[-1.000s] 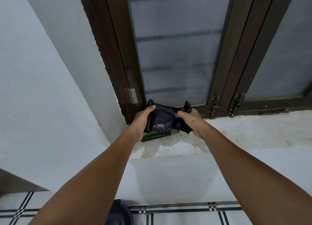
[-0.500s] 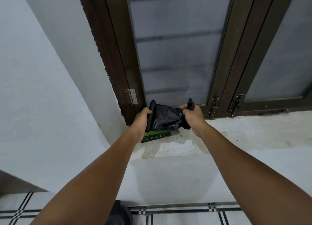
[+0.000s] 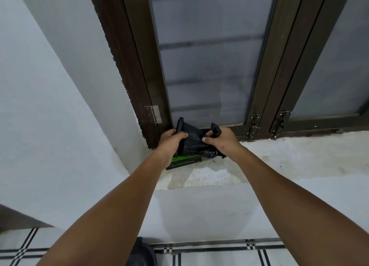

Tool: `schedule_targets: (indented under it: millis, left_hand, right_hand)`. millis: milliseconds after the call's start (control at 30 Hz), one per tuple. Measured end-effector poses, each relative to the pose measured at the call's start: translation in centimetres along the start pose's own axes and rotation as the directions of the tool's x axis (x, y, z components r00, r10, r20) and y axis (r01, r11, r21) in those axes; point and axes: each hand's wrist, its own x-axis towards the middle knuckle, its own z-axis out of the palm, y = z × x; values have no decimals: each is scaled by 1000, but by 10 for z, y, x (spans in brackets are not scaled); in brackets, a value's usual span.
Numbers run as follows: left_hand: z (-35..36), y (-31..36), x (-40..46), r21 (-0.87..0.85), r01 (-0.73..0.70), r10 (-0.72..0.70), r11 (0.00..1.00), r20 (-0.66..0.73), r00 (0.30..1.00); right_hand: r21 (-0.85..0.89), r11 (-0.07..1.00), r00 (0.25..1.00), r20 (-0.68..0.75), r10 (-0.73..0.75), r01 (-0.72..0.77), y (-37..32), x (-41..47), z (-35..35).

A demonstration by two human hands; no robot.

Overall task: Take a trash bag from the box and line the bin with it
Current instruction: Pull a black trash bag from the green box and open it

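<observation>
Black trash bag [image 3: 192, 141] held up between both hands, just above the window sill [image 3: 279, 156], at the sill's left end near the corner of the window frame [image 3: 127, 66]. Plastic crumpled and glossy; a loose fold droops down toward the sill under the right hand.

Left hand [image 3: 171, 141]: fingers curled round a tight rolled part of the bag, the roll's end sticking up above the knuckles. Thumb lies across the front of the plastic.

Right hand [image 3: 221, 141]: fingers and thumb closed on the bag's other side, a twisted black tip poking up out of the fist.

Box [image 3: 184, 162], green and black, lies flat on the sill directly below the bag, partly hidden by the left wrist. Small print along its front edge, too small to read. Cannot tell whether the bag touches the box.

Sill rough, pale, stained in patches. Frosted panes above, dark brown frame, a metal hinge [image 3: 154, 114] to the left, latches [image 3: 253, 124] to the right. White wall [image 3: 50, 106] on the left. Tiled floor [image 3: 219, 253] with dark lines below; a dark rounded object [image 3: 139, 253] at the bottom edge, unidentifiable.
</observation>
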Motion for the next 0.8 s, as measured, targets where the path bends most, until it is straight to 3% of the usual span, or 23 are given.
schedule_targets:
  millis: [233, 367, 633, 800]
  left_hand:
    - [-4, 0, 2, -2, 9, -9, 1000, -33, 999]
    - [-3, -1, 5, 4, 14, -14, 1000, -52, 999]
    - [3, -5, 12, 224, -109, 137, 969, -113, 984]
    - [7, 3, 8, 160, -8, 38, 987, -182, 983]
  right_hand:
    - [53, 996, 995, 63, 72, -75, 3, 0, -8]
    - [114, 988, 994, 19, 105, -107, 2, 1, -8]
    - [241, 963, 992, 41, 117, -124, 4, 3, -5]
    - [281, 949, 989, 85, 123, -142, 8, 7, 2]
